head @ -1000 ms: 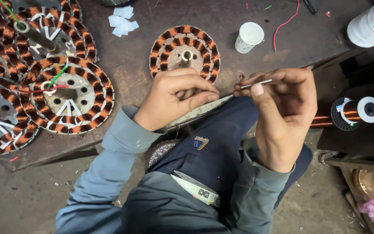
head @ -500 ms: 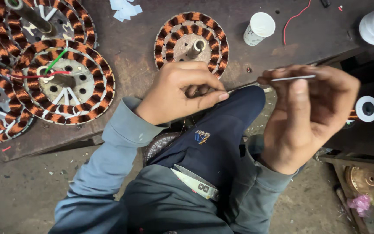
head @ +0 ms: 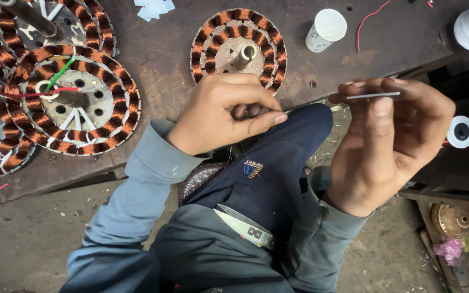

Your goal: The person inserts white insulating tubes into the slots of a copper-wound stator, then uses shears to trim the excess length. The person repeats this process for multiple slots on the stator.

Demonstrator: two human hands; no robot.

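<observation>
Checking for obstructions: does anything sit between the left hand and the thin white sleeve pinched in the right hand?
Nothing visible does. Between the left hand and the thin white sleeve in the right hand lies only open space above the dark blue trouser knee.

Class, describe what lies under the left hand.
The left hand rests on a raised, dark blue-clad knee, beside a copper-wound stator. Whatever its curled fingers pinch stays covered.

A dark, stained wooden surface (head: 158, 59) fills the upper part of the view, its edge worn and chipped. Below it lies a grey concrete floor (head: 33, 239), dusty and strewn with small scraps. The light is dim and even.
</observation>
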